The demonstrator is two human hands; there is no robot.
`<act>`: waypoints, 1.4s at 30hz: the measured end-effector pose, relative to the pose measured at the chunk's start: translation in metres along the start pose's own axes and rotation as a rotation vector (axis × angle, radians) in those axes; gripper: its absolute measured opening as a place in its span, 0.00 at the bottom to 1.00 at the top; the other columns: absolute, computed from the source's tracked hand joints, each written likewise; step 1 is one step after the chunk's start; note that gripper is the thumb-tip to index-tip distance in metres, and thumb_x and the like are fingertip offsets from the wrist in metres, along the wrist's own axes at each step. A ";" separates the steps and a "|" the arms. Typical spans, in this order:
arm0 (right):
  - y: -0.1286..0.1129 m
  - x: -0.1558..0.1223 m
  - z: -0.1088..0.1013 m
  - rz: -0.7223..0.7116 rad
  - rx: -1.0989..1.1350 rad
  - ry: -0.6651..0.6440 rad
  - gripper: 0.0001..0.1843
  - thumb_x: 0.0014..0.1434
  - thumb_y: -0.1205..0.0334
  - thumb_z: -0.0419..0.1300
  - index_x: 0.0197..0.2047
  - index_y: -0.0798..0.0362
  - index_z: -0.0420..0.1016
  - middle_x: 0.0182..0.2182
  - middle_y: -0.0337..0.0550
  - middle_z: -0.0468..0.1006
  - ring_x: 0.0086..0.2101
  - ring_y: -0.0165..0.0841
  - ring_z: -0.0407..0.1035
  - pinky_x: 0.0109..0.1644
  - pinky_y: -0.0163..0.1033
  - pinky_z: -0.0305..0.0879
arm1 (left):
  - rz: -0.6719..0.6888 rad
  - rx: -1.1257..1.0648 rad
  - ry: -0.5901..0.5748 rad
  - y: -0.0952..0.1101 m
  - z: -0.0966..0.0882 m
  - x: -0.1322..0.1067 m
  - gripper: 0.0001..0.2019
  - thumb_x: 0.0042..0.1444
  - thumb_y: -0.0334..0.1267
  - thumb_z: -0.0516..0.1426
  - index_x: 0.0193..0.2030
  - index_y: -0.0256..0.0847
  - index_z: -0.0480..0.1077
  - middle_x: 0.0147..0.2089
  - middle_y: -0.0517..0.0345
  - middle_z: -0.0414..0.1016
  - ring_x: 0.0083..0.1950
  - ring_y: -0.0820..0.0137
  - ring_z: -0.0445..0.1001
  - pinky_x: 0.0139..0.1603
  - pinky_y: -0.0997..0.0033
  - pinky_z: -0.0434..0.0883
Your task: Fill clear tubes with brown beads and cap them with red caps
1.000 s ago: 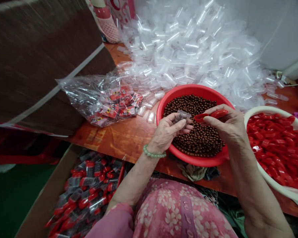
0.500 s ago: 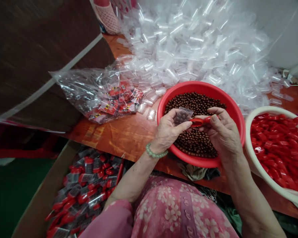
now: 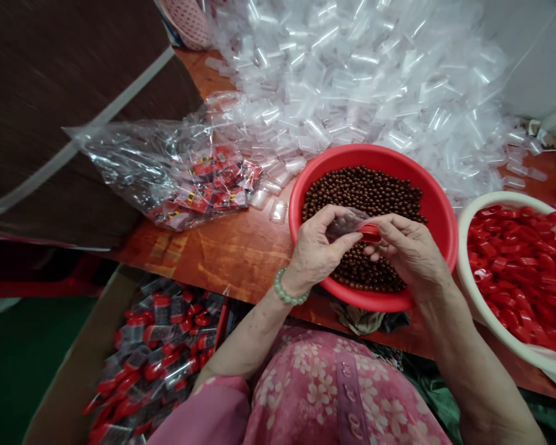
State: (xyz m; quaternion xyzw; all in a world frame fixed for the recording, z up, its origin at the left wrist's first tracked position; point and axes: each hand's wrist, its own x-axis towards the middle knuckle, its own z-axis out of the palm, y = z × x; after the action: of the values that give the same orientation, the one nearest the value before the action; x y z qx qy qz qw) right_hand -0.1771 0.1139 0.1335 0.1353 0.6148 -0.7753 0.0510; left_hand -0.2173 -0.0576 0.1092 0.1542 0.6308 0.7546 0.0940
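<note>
- The left hand point(image 3: 317, 250) closed its fingers around a clear container point(image 3: 343, 224) of beads.
- The right hand point(image 3: 410, 250) pinched a red cap point(image 3: 369, 233) against the container's mouth.
- Just below the fingers sat a red bowl point(image 3: 438, 210) of brown beads point(image 3: 370, 185).

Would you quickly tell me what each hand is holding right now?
Left hand: closed on a small clear container.
Right hand: closed on a red cap, pressed against the container's end.
</note>
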 end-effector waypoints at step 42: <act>0.015 -0.010 0.006 -0.866 -0.714 0.160 0.15 0.62 0.63 0.70 0.52 0.41 0.81 0.48 0.44 0.85 0.48 0.41 0.80 0.54 0.52 0.78 | -0.206 0.039 -0.354 0.010 -0.007 0.000 0.12 0.64 0.47 0.58 0.37 0.41 0.66 0.30 0.63 0.68 0.30 0.75 0.65 0.33 0.72 0.63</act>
State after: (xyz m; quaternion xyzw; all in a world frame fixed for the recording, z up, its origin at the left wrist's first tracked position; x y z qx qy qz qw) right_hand -0.1645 0.1032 0.1234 -0.0964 0.8402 -0.4567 -0.2760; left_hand -0.2189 -0.0658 0.1182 0.2207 0.6315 0.6897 0.2771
